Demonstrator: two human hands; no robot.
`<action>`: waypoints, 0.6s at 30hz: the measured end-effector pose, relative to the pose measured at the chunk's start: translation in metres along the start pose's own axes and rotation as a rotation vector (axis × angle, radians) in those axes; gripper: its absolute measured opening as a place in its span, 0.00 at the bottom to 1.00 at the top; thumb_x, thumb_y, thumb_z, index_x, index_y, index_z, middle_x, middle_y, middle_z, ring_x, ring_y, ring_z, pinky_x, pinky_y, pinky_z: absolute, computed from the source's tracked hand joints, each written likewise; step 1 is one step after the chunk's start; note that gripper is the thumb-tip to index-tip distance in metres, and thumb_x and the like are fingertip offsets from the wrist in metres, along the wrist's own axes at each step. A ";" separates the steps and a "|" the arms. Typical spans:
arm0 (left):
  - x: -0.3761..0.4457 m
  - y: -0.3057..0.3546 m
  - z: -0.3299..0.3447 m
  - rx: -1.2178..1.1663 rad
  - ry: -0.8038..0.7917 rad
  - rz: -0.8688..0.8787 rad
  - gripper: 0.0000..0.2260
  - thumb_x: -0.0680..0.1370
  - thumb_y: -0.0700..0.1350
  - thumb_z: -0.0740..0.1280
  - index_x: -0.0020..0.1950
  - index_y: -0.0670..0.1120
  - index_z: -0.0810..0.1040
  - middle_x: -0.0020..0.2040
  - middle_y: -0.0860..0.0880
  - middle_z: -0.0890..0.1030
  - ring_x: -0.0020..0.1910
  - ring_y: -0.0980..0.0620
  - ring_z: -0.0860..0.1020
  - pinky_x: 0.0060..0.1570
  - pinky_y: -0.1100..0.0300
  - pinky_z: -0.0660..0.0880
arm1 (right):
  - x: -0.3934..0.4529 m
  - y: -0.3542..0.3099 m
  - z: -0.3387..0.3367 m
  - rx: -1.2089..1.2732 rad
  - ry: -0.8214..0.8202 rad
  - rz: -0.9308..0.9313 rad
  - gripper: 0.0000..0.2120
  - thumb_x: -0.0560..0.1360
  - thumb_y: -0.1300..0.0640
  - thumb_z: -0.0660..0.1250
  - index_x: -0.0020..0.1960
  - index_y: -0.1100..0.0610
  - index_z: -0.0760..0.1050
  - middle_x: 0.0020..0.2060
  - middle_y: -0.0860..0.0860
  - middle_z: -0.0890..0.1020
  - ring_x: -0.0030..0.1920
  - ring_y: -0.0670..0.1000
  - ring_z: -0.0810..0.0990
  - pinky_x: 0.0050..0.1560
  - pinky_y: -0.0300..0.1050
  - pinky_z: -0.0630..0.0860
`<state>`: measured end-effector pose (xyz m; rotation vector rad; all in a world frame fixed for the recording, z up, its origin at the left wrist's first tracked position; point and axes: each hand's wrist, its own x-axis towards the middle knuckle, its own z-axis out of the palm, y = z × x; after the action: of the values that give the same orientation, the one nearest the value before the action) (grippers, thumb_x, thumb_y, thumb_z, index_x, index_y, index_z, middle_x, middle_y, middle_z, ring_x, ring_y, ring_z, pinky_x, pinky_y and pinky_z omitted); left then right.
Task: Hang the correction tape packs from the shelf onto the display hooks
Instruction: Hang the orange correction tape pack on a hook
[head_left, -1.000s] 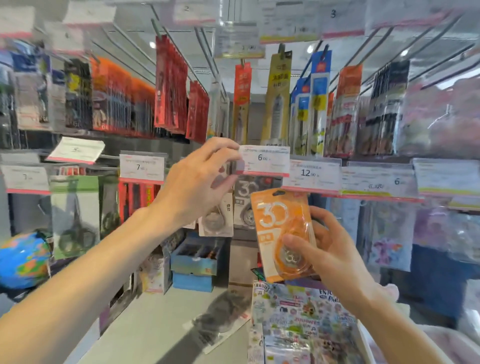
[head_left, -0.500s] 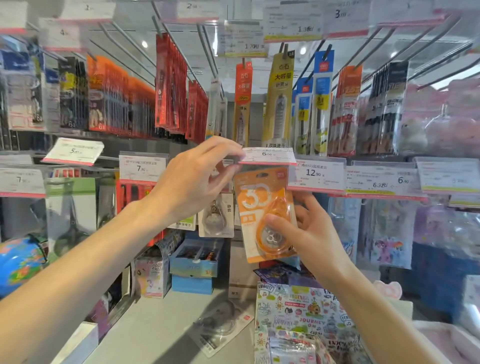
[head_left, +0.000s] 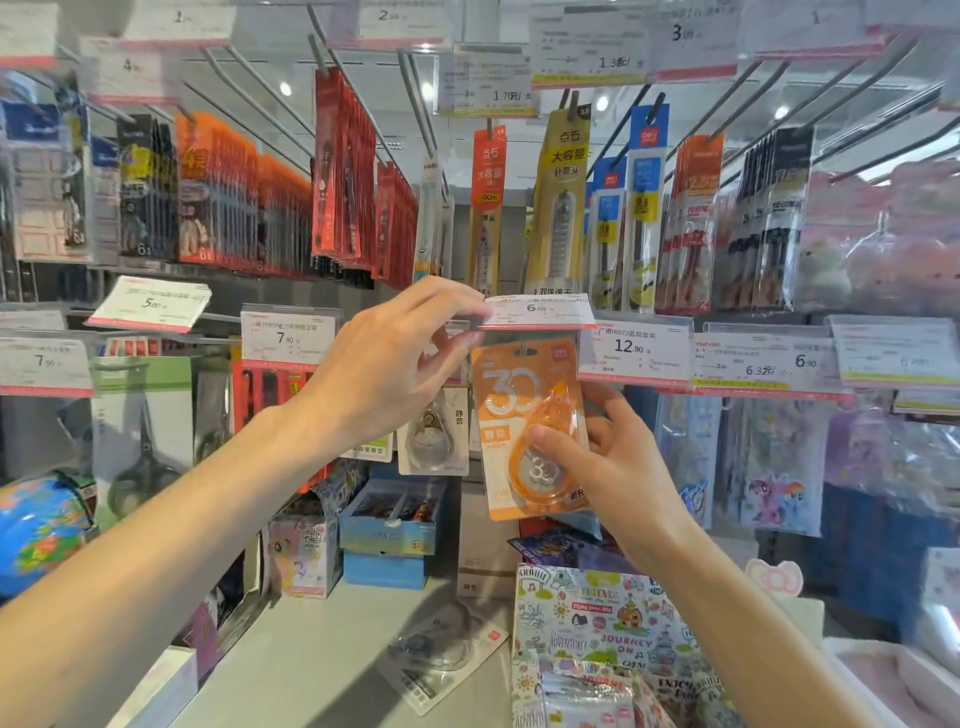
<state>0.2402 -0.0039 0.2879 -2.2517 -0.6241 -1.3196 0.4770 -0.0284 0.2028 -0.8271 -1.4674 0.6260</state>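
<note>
1. the left hand (head_left: 384, 364) reaches up to the 6.00 price tag (head_left: 537, 310) at the front of a display hook and pinches its left end between thumb and fingertips, tipping it up flat; i judge this is to get the tag clear of the hook's tip, which is hidden behind it.
2. the right hand (head_left: 608, 467) holds the orange correction tape pack (head_left: 527, 426) upright, thumb pressed on the clear blister over the dispenser, fingers curled behind the card. gripping it low leaves the top free.
3. the pack's hang hole (head_left: 524, 352) sits just under the lifted tag, close to where the hook should end; whether the hook is already through it i cannot tell.
4. another correction tape pack (head_left: 441, 649), clear and grey, lies flat on the shelf (head_left: 311, 649) below, near its front edge, not yet hung.
5. a grey pack (head_left: 434, 436) hangs on the neighbouring hook, just left of the orange one.
</note>
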 end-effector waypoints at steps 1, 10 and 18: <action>0.000 0.000 0.000 -0.003 0.002 0.003 0.13 0.83 0.49 0.64 0.66 0.48 0.79 0.65 0.53 0.79 0.42 0.55 0.81 0.43 0.50 0.82 | 0.000 0.001 0.000 0.000 0.005 0.005 0.21 0.77 0.55 0.77 0.63 0.40 0.72 0.49 0.48 0.90 0.48 0.50 0.90 0.42 0.43 0.86; -0.018 0.000 0.006 -0.078 0.024 -0.090 0.14 0.82 0.44 0.67 0.68 0.49 0.78 0.65 0.56 0.78 0.45 0.57 0.81 0.43 0.58 0.82 | 0.001 0.012 0.010 0.020 0.064 0.052 0.29 0.77 0.53 0.76 0.74 0.47 0.69 0.48 0.43 0.90 0.46 0.46 0.90 0.39 0.40 0.85; -0.090 0.016 0.059 -0.269 0.035 -0.473 0.10 0.80 0.48 0.70 0.61 0.57 0.76 0.49 0.62 0.82 0.48 0.61 0.80 0.45 0.63 0.79 | -0.004 0.021 0.020 -0.005 0.074 -0.021 0.26 0.80 0.49 0.71 0.74 0.35 0.66 0.53 0.35 0.87 0.52 0.40 0.88 0.45 0.34 0.83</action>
<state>0.2499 0.0044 0.1797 -2.3714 -1.0710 -1.7519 0.4595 -0.0167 0.1818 -0.8297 -1.4092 0.5702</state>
